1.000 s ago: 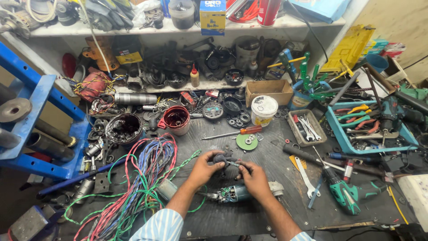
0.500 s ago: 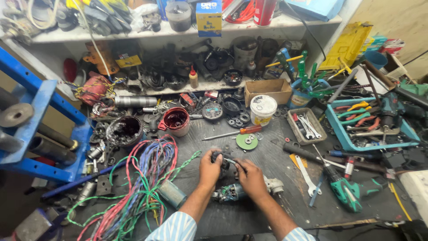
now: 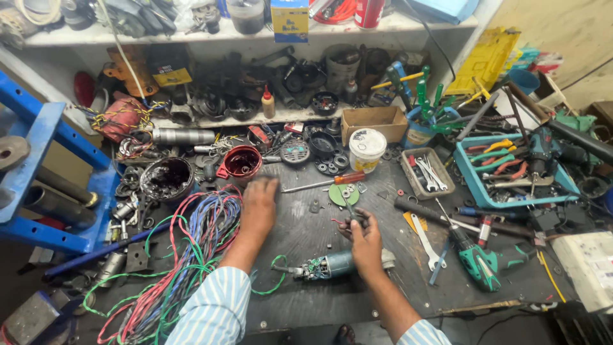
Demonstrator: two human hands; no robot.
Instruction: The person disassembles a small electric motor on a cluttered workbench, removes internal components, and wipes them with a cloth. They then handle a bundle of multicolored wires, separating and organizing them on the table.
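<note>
1. Nearest the camera, on the dark surface (image 3: 306, 236), lay a stripped power-tool motor body (image 3: 332, 264), teal and grey, with its long axis running roughly left to right and its exposed end pointing toward the person's left.
2. Just above and to the right of it, the right hand (image 3: 364, 239) was clenched around a small dark part (image 3: 353, 220) with thin red leads; the fingers hid most of that part, so its kind could not be told.
3. The motor body sat just below the right wrist, apart from the fingers, so the right hand was the nearer of the two to it.
4. Further left, the left hand (image 3: 258, 204) reached away from the body, palm down and blurred; its grip looked released, with nothing visibly held.
5. Left of that forearm a tangle of red, blue and green wires (image 3: 191, 249) spread across the surface.
6. Beyond the left fingertips stood a red round housing (image 3: 242, 161), near but not touching.
7. Beyond the right hand lay a green disc (image 3: 345, 195) and an orange-handled screwdriver (image 3: 325, 183), its shaft pointing left.
8. Farther back stood a white tub (image 3: 367, 149), a small tray of wrenches (image 3: 426, 172) and, to the right, a blue tray of pliers (image 3: 504, 176).
</note>
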